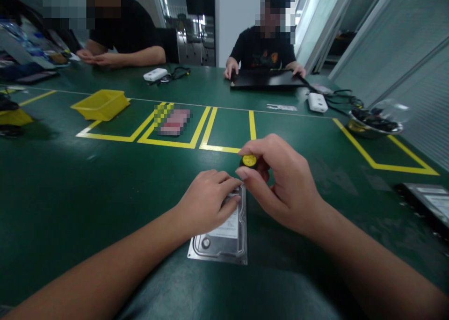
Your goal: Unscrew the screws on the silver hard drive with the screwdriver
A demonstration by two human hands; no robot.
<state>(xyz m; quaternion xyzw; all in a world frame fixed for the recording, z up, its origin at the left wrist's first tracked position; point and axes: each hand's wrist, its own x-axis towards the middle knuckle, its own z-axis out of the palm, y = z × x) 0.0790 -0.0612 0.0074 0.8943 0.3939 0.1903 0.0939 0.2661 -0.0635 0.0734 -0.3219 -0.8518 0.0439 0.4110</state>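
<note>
A silver hard disk drive [224, 252] with a white label lies on the green table, its far part covered by my left hand. My left hand [210, 199] rests over the drive and holds it down, thumb and index finger bent toward its far right corner. Just beyond that corner, my right hand [284, 177] is closed round a screwdriver [249, 161] between thumb and fingers. Its black handle with a yellow end cap points up toward me. The shaft and tip are hidden, so I cannot tell whether it touches the drive.
Yellow tape outlines mark the table. A yellow bin [101, 105] stands at the left, a metal bowl [375, 126] of dark parts at the right. Another drive [426, 203] lies at the right edge. Across the table sit two people, one holding a black panel [266, 79].
</note>
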